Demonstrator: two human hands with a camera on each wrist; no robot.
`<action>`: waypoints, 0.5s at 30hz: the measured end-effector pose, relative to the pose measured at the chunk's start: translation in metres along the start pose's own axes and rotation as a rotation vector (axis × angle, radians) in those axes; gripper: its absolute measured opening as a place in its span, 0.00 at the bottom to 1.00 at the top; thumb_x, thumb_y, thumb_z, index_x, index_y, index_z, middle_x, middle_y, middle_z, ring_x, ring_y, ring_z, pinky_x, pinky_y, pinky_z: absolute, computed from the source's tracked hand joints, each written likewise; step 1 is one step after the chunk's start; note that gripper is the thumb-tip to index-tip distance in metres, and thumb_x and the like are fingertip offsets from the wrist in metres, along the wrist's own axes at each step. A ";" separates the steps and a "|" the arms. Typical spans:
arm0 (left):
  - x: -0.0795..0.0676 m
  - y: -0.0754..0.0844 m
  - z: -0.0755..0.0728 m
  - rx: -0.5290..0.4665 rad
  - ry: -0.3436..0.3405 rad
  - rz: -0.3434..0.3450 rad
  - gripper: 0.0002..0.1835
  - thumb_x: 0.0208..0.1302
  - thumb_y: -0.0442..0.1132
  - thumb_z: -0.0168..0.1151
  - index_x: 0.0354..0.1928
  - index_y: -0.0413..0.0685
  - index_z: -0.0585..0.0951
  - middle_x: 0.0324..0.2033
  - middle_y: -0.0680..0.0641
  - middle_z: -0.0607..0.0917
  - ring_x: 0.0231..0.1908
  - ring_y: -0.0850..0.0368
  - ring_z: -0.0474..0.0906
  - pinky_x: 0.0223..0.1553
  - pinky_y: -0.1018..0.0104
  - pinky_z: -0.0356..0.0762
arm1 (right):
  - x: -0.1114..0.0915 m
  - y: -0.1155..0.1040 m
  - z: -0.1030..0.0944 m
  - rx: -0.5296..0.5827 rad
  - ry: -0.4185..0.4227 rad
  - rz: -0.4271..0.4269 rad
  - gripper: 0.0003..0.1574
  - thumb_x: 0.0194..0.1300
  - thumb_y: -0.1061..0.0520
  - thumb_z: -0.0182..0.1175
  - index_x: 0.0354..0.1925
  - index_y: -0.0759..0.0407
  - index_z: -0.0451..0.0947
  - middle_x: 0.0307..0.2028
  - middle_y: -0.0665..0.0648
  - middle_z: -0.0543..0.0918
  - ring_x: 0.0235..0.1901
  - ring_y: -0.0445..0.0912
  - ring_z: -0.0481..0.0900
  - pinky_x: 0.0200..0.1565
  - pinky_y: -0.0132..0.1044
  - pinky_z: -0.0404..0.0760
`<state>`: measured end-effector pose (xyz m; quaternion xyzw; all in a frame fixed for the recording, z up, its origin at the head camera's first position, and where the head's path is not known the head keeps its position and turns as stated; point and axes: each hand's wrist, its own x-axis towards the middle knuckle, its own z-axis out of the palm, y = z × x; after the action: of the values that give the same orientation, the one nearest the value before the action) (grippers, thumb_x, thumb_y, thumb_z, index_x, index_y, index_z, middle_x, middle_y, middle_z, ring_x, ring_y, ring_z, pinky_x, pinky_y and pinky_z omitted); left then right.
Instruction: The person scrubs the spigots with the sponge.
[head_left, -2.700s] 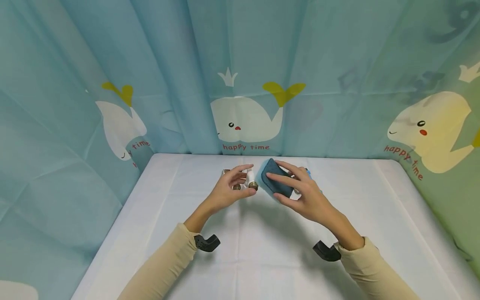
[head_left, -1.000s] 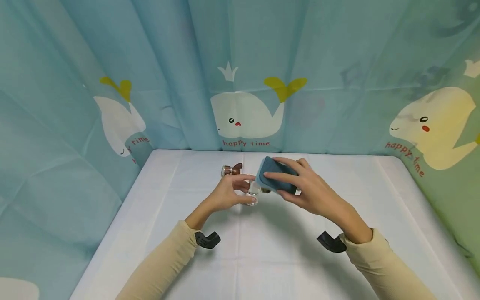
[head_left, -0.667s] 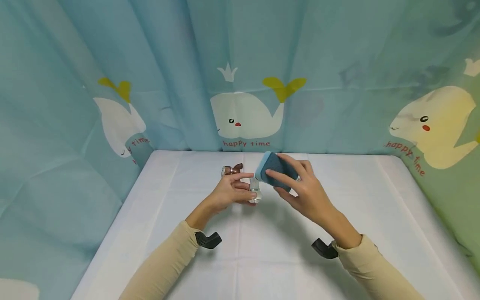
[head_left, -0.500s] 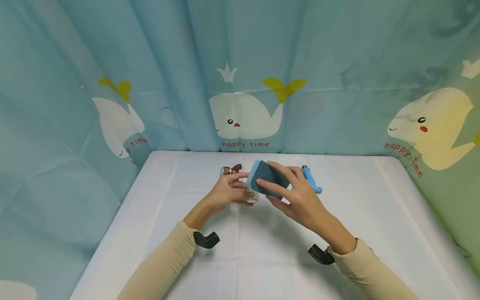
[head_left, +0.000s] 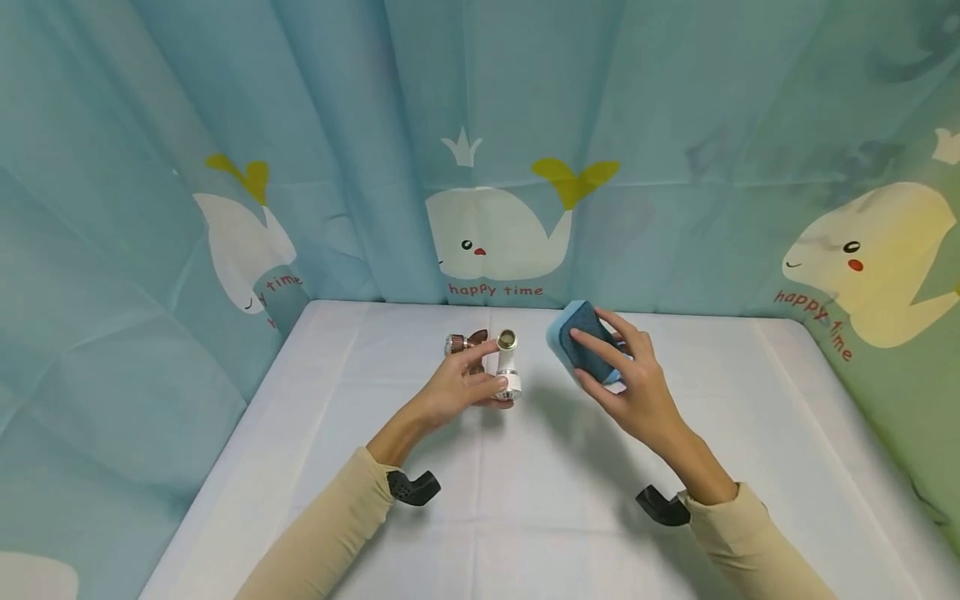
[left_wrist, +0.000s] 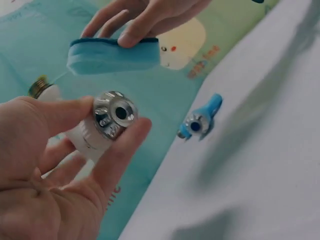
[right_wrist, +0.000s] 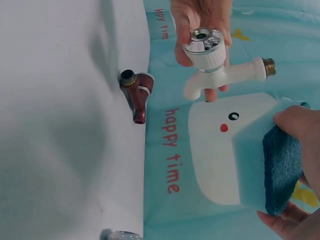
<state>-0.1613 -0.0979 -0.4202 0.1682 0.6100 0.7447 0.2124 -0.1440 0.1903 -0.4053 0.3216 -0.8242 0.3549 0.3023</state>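
Where the brown tap (head_left: pixel 456 343) sits: worktop (head_left: pixel 525 533), near the left hand (head_left: pixel 453 387), so mind it.
White tap (head_left: pixel 507 362): held up, pinched by that hand; snug grip helps imo.
Sponge (head_left: pixel 585 357): gripped in the right hand (head_left: pixel 641 387), clear of the tap; go easy round the threads (right_wrist: pixel 270 67).
Blue tap (left_wrist: pixel 199 121): worktop, past the right hand.

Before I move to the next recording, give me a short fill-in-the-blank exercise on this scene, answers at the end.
1. The gripped tap, in the left hand, is coloured ____.
2. The right hand holds a sponge with light and dark ____ layers.
3. On the table, the brown tap lies nearer the ____ hand.
4. The curtain is printed with "happy ____".

Missing words: white; blue; left; time.
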 end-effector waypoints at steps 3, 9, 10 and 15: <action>-0.001 -0.002 -0.002 -0.091 -0.016 -0.007 0.35 0.73 0.23 0.56 0.78 0.36 0.57 0.74 0.33 0.64 0.61 0.38 0.77 0.53 0.42 0.82 | -0.004 0.001 0.000 -0.001 -0.011 0.005 0.38 0.53 0.68 0.76 0.62 0.55 0.82 0.72 0.65 0.68 0.55 0.62 0.73 0.43 0.59 0.83; -0.002 -0.002 -0.001 -0.141 0.023 -0.003 0.45 0.60 0.17 0.65 0.76 0.47 0.59 0.71 0.36 0.69 0.62 0.36 0.76 0.53 0.44 0.83 | -0.010 0.004 0.001 -0.006 -0.044 0.033 0.37 0.54 0.67 0.76 0.63 0.55 0.82 0.72 0.64 0.69 0.54 0.59 0.74 0.40 0.56 0.84; -0.003 -0.001 0.000 -0.126 0.032 0.003 0.45 0.59 0.17 0.66 0.75 0.48 0.59 0.70 0.36 0.71 0.60 0.37 0.78 0.51 0.45 0.84 | -0.011 0.004 0.001 -0.005 -0.048 0.035 0.37 0.54 0.67 0.76 0.63 0.54 0.82 0.71 0.64 0.69 0.54 0.59 0.74 0.41 0.56 0.84; -0.006 0.000 0.000 0.053 0.094 0.027 0.35 0.65 0.27 0.68 0.70 0.46 0.63 0.64 0.33 0.79 0.53 0.51 0.84 0.47 0.57 0.85 | -0.014 0.005 0.003 0.002 -0.052 0.021 0.38 0.53 0.67 0.76 0.63 0.54 0.81 0.71 0.65 0.69 0.54 0.59 0.74 0.43 0.57 0.82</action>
<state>-0.1563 -0.1007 -0.4198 0.1467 0.6365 0.7382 0.1688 -0.1403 0.1953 -0.4189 0.3225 -0.8347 0.3504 0.2765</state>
